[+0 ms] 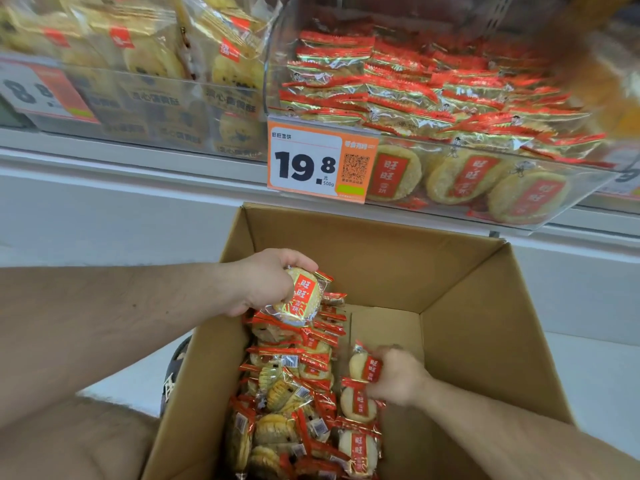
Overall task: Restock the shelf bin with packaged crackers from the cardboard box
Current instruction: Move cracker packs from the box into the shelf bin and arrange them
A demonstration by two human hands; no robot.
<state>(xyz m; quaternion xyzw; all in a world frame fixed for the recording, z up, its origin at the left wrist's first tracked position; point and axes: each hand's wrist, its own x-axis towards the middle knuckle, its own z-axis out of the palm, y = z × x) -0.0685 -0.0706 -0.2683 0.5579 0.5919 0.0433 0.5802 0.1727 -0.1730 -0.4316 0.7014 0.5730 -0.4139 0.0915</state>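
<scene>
1. The left hand (266,282) holds one cracker packet (302,299) in curled fingers above the cardboard box (460,306).
2. The right hand (394,377), blurred, grips another packet (363,367) low inside the box.
3. The shelf bin (571,188) above is heaped with packets.

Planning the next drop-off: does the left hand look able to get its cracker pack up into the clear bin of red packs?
Probably yes: the left hand holds its pack above the box, and the bin directly above is open-topped, with nothing between.
</scene>
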